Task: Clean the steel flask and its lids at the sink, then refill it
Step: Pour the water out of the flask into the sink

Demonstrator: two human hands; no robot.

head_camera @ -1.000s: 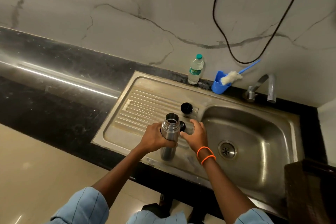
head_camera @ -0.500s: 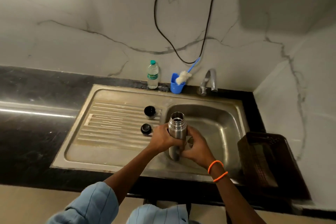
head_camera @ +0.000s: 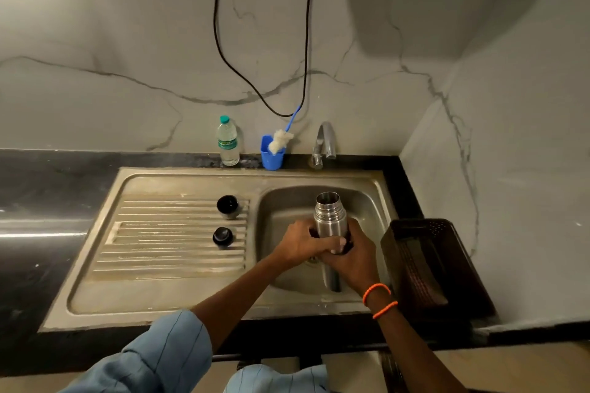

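From your head camera, you hold the flask (head_camera: 329, 217) over the basin of the sink (head_camera: 287, 201), a smooth steel cylinder with a ribbed, threaded neck. Its long axis runs nearly upright, open mouth up and leaning slightly away from you toward the wall, base down toward the drain. Your left hand (head_camera: 303, 242) wraps its fingers around the middle of the body from the left; your right hand (head_camera: 354, 255) closes around it from the right, so both grip the same band of steel.

On the ribbed draining board (head_camera: 159, 233) two round dark lids stand apart from the flask: the cup lid (head_camera: 227, 206) farther back, the stopper (head_camera: 222, 235) nearer you.

Along the back ledge stand a clear plastic bottle (head_camera: 227, 142) with a green cap, a blue cup (head_camera: 272, 153) holding a fluffy white brush (head_camera: 281, 140), and a curved metal tap (head_camera: 324, 143). A dark perforated crate (head_camera: 427, 265) sits right of the basin.
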